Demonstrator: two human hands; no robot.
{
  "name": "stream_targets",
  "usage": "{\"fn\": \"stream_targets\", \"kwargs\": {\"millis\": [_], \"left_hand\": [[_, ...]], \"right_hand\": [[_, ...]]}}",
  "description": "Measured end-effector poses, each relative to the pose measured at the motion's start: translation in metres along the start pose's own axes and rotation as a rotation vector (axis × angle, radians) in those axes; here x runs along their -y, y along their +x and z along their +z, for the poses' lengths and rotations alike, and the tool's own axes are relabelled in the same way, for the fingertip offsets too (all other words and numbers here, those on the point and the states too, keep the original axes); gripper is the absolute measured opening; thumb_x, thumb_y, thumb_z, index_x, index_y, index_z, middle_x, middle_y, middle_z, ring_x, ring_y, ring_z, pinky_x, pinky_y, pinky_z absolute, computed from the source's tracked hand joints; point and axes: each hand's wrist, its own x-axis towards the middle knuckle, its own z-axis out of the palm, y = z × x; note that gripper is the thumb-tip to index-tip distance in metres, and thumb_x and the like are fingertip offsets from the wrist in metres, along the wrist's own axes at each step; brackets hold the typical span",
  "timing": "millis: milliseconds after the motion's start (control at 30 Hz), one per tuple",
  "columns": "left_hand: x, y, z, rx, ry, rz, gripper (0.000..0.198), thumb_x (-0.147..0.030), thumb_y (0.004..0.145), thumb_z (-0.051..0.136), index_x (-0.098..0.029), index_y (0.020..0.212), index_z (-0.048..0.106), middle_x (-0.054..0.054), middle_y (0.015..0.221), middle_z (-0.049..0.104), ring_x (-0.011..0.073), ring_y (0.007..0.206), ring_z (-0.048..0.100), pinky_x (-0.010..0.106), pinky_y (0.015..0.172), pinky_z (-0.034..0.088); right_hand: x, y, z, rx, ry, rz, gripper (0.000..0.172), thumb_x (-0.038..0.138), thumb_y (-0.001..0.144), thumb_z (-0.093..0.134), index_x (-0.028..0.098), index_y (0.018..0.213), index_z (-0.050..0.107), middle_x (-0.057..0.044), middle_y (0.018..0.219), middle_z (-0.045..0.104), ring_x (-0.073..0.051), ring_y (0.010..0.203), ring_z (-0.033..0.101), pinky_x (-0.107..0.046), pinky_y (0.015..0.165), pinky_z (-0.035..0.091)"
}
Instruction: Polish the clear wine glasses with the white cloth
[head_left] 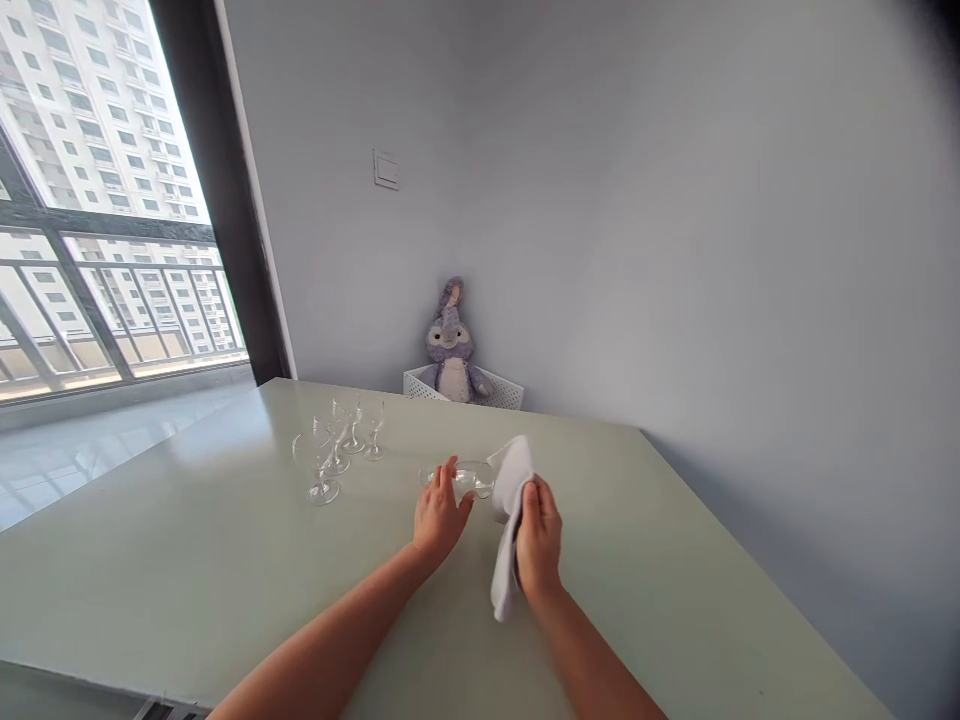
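Note:
In front of me a clear stemmed glass (475,479) is tipped on its side, its foot to the left and its bowl to the right. My left hand (438,515) is closed around its stem, with the thumb near the bowl. A white cloth (512,478) is bunched in my right hand (540,535), its lower end hanging down. The cloth meets the rim end of the glass; whether any of it is inside the bowl, I cannot tell.
Several clear stemmed glasses (323,490) stand upright in a cluster to the left on the pale green table (225,580). Behind the table's far edge, a purple plush toy (452,375) sits in a white perforated basket (508,393). Grey walls border the far and right sides.

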Motion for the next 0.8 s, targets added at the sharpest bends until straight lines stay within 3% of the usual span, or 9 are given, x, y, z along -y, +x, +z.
{"fn": "stream_targets", "kwargs": {"millis": [67,167,367,500,600,700,800], "left_hand": [[-0.001,-0.001,-0.002,0.000,0.006,0.006,0.049,-0.027,0.079,0.046,-0.022,0.125,0.029,0.008,0.116,0.050,0.0194,0.101,0.051,0.031,0.081,0.038],[0.002,0.000,-0.004,-0.014,0.027,-0.004,0.047,-0.024,0.078,0.046,-0.022,0.123,0.031,0.007,0.114,0.050,0.0195,0.101,0.050,0.031,0.079,0.039],[0.007,-0.001,-0.003,-0.026,0.110,0.063,0.046,-0.020,0.077,0.047,-0.020,0.122,0.034,0.007,0.108,0.053,0.0194,0.099,0.049,0.032,0.084,0.037],[0.004,-0.006,-0.004,-0.025,0.203,0.185,0.048,-0.015,0.075,0.047,-0.018,0.122,0.038,0.007,0.105,0.055,0.0215,0.097,0.048,0.035,0.083,0.036],[0.002,-0.009,-0.006,-0.032,0.298,0.343,0.048,-0.012,0.075,0.046,-0.018,0.123,0.040,0.008,0.105,0.056,0.0226,0.093,0.049,0.037,0.079,0.037],[0.000,-0.008,-0.012,-0.052,0.357,0.479,0.051,-0.014,0.076,0.050,-0.020,0.125,0.039,0.009,0.101,0.058,0.0231,0.092,0.049,0.039,0.081,0.036],[-0.002,-0.004,-0.020,-0.069,0.362,0.577,0.049,-0.024,0.078,0.052,-0.024,0.126,0.039,0.007,0.103,0.058,0.0229,0.099,0.048,0.043,0.094,0.028]], "right_hand": [[0.001,-0.010,0.007,0.178,-0.089,-0.105,0.038,0.041,0.087,0.036,0.020,0.115,0.051,-0.008,0.103,0.056,-0.018,0.094,0.052,-0.030,0.081,0.042],[-0.004,-0.019,0.013,0.389,-0.209,-0.189,0.042,0.037,0.088,0.036,0.023,0.127,0.042,-0.009,0.104,0.058,-0.019,0.093,0.054,-0.034,0.081,0.044],[-0.009,-0.015,0.009,0.537,-0.234,-0.158,0.048,0.034,0.084,0.043,0.025,0.131,0.036,-0.005,0.116,0.055,-0.020,0.103,0.052,-0.031,0.085,0.043],[-0.012,-0.007,0.006,0.571,-0.223,-0.067,0.038,0.033,0.080,0.047,0.020,0.116,0.054,-0.004,0.089,0.063,-0.018,0.079,0.057,-0.029,0.071,0.045],[-0.020,0.001,0.004,0.646,-0.136,0.036,0.030,0.034,0.077,0.052,0.019,0.102,0.062,-0.002,0.078,0.063,-0.017,0.074,0.055,-0.028,0.069,0.043],[-0.025,0.010,-0.001,0.687,0.042,0.228,0.030,0.036,0.072,0.060,0.018,0.096,0.064,-0.001,0.074,0.062,-0.015,0.067,0.053,-0.026,0.064,0.042],[-0.022,0.019,-0.009,0.670,0.270,0.429,0.033,0.040,0.067,0.065,0.015,0.088,0.064,-0.002,0.067,0.060,-0.013,0.059,0.051,-0.026,0.059,0.041]]}}
